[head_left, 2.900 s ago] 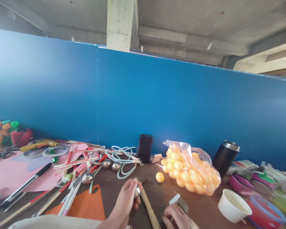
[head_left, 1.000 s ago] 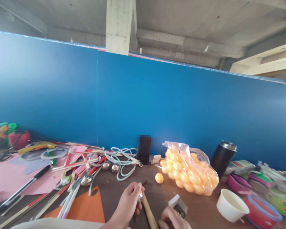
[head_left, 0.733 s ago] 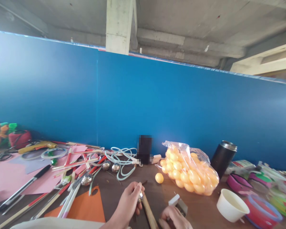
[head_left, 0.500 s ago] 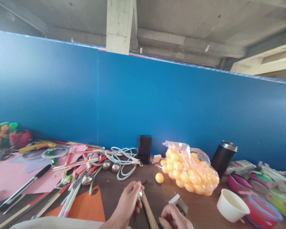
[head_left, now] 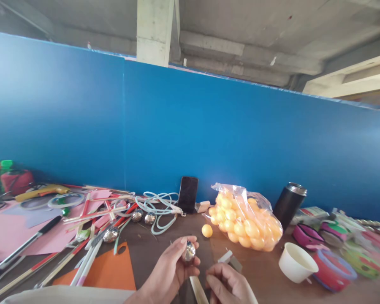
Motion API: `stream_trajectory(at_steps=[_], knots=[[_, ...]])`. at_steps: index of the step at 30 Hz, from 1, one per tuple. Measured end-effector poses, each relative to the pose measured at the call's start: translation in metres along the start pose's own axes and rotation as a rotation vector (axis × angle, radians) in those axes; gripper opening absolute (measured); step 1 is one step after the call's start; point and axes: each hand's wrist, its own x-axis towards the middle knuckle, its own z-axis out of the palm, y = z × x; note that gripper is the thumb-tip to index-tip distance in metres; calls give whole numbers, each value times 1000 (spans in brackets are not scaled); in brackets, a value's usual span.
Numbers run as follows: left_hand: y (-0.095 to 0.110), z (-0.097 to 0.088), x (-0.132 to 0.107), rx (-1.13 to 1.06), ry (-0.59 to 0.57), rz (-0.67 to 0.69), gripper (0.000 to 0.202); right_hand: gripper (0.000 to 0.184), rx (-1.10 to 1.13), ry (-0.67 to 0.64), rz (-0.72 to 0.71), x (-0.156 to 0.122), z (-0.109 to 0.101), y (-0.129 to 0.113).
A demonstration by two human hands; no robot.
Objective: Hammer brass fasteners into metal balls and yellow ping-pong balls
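Blue panels (head_left: 209, 126) rise behind a cluttered brown table (head_left: 262, 280). Near the middle, the left hand (head_left: 169, 270) has its grip clamped on a silver ball (head_left: 188, 251), thumb to one side and fingers around it, beyond the visible end of a wooden stick (head_left: 198, 291). Just to the right, the right hand (head_left: 229, 283) curls beside a small box (head_left: 236, 264); whether its grip pinches anything, I cannot tell. Polished and round, the ball looks stiff and probably slippery, its weight hard to judge; best held around its widest part, fingertips opposed.
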Motion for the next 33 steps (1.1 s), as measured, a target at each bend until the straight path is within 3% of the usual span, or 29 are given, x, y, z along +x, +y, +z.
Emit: stream_trajectory(at_steps=[6,12,18,33], knots=[[-12,7,-7,116,-39,-74,41,43,138,-25,-19,-12,0,-21],[-17,7,-9,401,-5,-76,56,38,341,-128,6,-14,6,-24],[-15,12,-13,480,-28,-89,61,36,470,-149,31,-15,15,-27],[-16,10,-15,673,-41,-47,57,39,422,-150,120,-14,12,-21]])
